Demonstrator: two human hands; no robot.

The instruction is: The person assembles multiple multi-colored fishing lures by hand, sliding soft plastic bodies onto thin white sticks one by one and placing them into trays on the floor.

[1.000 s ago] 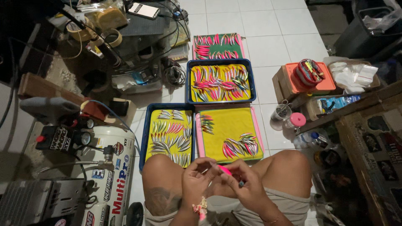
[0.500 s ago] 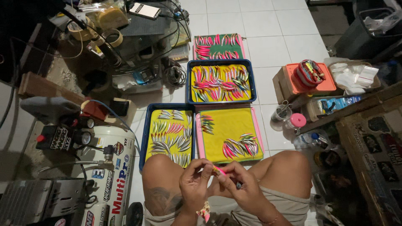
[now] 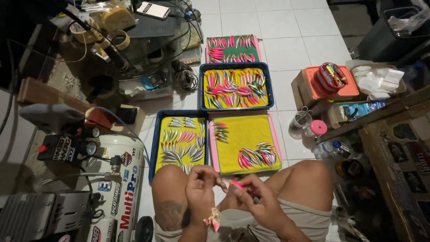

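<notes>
A: Pink, small and slim: a fishing lure (image 3: 236, 184) sits pinched between both hands over the lap, just below the near trays. Head view only.

B: Hand states?

A: Left hand (image 3: 201, 188) has its fingers closed at the lure's near tip. Right hand (image 3: 260, 201) is curled shut around the other end and seems to hold a thin dark tool too; too small to be sure.

B: Risks?

A: The lure looks glossy, hard and tapered, so my guess is it could slip from the pinch and drop to the white tiled floor (image 3: 295, 27) or onto the pink-rimmed tray (image 3: 245, 144), scattering the cluster of lures there. If hooks are fitted, a finger snag is possible; can't see any.

B: Materials around?

A: Yellow liners, soft-looking and matte, in rigid plastic trays. The blue tray on the left (image 3: 179, 145) holds silvery-green lures in rows. The far blue tray (image 3: 236, 86) is a packed pink and green mix. Beyond it is a green mat (image 3: 233, 48) with more. A white metal compressor tank (image 3: 118, 179), smooth and cylindrical, is just beside the left knee.
</notes>
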